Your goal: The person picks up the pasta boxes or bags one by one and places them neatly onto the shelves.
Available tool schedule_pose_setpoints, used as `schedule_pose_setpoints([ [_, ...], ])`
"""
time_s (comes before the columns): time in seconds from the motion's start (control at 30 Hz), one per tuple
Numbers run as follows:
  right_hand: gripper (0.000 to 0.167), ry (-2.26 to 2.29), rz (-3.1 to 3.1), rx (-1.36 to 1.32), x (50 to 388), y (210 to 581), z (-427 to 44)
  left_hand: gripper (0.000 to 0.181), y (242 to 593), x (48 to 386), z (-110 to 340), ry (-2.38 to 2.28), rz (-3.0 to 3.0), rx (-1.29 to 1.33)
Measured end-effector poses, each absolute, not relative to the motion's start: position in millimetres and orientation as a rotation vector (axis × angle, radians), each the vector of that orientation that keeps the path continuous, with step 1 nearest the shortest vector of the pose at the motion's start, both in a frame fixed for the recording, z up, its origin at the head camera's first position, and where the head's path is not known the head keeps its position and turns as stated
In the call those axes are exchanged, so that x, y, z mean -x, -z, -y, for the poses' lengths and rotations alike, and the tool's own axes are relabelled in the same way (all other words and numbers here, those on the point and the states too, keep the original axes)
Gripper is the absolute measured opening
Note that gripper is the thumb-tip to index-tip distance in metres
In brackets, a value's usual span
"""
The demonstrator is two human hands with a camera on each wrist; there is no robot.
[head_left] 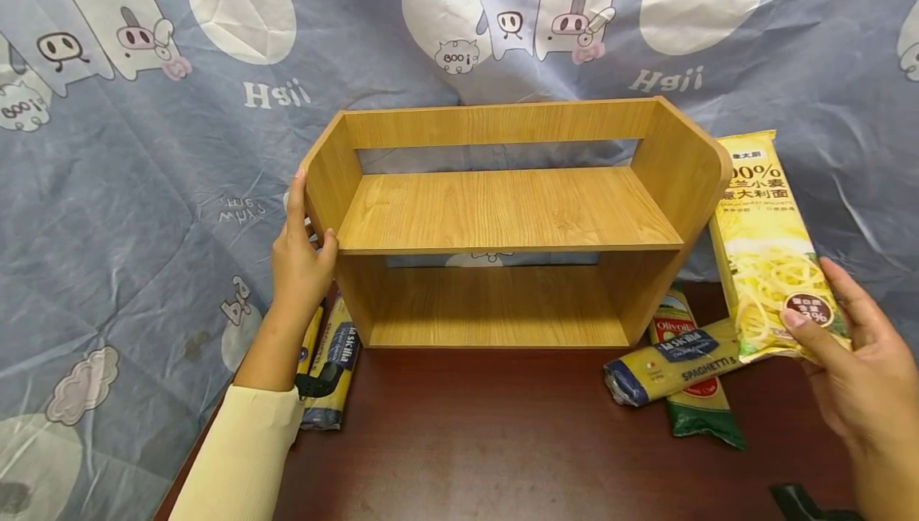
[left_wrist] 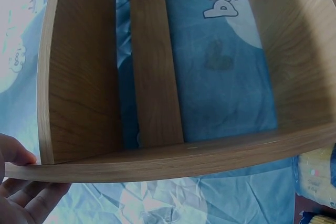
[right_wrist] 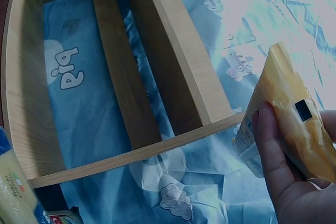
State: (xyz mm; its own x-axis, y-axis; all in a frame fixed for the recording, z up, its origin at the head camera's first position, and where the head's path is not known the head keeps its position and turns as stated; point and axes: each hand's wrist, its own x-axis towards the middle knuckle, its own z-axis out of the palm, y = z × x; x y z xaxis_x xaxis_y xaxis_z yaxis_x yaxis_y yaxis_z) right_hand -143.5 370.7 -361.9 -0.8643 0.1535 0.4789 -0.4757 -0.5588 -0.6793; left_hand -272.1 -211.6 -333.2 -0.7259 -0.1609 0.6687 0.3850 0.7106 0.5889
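The left hand (head_left: 305,259) holds the left side of the wooden shelf (head_left: 510,210), with the thumb on the inside and the fingers on the outside. That is a good spot, since a firm but gentle hold there should help keep the shelf from sliding on the table (head_left: 467,441). The right hand (head_left: 865,373) pinches the low end of the yellow pasta pack (head_left: 764,226), thumb on the front and fingers behind. The pack is up in the air by the right side of the shelf, tilted, with its top leaning toward the wood. I cannot tell if the two touch. Because the hand has only the low end, the top could wobble, so it seems best to move slowly and keep the wrist still. Squeezing too hard might crack the pasta. Watch the low end too: the blue-ended spaghetti pack (head_left: 668,365) lies across the green-ended pack (head_left: 707,417) near it, and a bump could push them about.
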Motion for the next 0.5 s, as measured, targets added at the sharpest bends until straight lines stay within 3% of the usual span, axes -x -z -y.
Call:
schedule_pose_setpoints([
  [0.5,0.074,-2.317,1.158,-0.621,149.8,343.2,-360.7,0.089,333.3,272.4,211.4,0.992,2.175,0.171],
])
